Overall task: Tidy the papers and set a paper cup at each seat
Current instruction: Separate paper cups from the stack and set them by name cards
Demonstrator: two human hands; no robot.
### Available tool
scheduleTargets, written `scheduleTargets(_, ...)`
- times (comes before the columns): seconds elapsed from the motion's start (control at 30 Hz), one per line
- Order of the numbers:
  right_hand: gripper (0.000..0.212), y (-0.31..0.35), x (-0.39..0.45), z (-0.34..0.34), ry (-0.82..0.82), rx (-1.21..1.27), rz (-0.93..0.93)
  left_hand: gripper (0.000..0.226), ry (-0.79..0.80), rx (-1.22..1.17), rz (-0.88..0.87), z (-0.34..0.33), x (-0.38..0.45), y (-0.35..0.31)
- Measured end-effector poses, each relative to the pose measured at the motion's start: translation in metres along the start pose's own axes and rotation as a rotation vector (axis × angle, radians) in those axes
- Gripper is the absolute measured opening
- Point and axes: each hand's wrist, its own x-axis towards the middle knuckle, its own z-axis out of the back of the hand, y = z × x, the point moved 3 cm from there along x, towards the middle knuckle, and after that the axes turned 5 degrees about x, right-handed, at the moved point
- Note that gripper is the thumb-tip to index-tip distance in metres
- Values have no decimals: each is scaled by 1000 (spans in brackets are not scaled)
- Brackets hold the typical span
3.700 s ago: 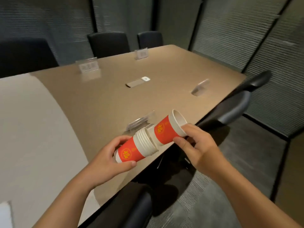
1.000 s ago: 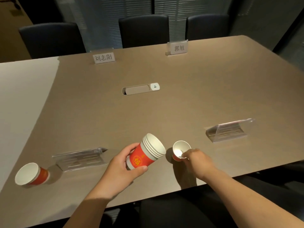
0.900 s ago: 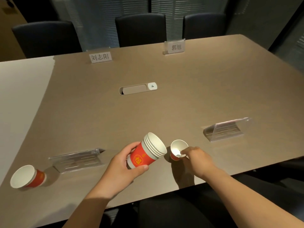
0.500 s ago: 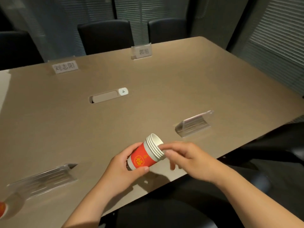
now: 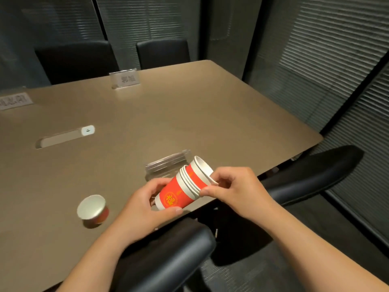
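Your left hand (image 5: 145, 204) is wrapped around the lower part of a stack of paper cups (image 5: 180, 191), thumb below and fingers curled behind, holding it tilted with the open mouths up and to the right, over the near edge of the table (image 5: 189, 114). The stack is nested red cups with white rims; several rims show one inside another, and the exact count is hard to tell. Your right hand (image 5: 237, 188) pinches the rim of the top cup (image 5: 202, 170) between thumb and fingertips, and that cup sits partly raised out of the stack, its white inside visible and empty.

A single cup (image 5: 92, 208) stands upright on the table close to the near edge, left of your hands and apart from them; its inside looks empty too. Just behind the stack, a clear name holder (image 5: 166, 166) lies on the table near the near edge. A name card (image 5: 125, 79) stands by the far edge, with another card (image 5: 14, 100) further left along that edge, its print blurred. A cable slot (image 5: 65, 137) is set in the middle of the surface. Black chairs (image 5: 163, 52) stand beyond the far edge, and another chair (image 5: 311, 175) sits by the near right corner.
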Motion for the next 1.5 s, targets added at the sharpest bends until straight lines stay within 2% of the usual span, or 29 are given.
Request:
scheduleTargets(0.17,12,-35,22,68,-56,-111,63,61,-29,0,105,-39,34,-10)
scheduleTargets(0.37,11,-92,86,113,-122,-456,135,54,-197,-56,187,-50,84,5)
scheduleTargets(0.57,17,-173,142,100,26,-724,-4,59,-183,-52,201,-68,143,12)
scheduleTargets(0.7,22,-220,162,88,238,-789,-158,61,-179,-45,209,-83,171,5)
scheduleTargets(0.87,34,-242,165,98,384,-711,-188,60,-189,-40,218,-98,184,-14)
scheduleTargets(0.97,36,-231,167,131,312,-642,-136,60,-197,-14,212,-111,192,-33)
scheduleTargets(1.1,20,-197,157,205,5,-210,-92,62,-173,42,157,-151,211,-75)
scheduleTargets(1.13,17,-189,146,231,-6,-88,-71,63,-160,61,132,-172,219,-89)
scheduleTargets(1.2,15,-176,134,259,96,74,-43,64,-146,61,96,-195,229,-111)
scheduleTargets(1.3,15,-195,105,333,241,65,-19,65,-129,53,6,-268,256,-164)
scheduleTargets(1.4,10,-226,80,406,189,21,14,66,-120,50,-60,-338,283,-213)
scheduleTargets(1.5,14,-254,57,474,75,42,-16,66,-90,18,-123,-399,307,-258)
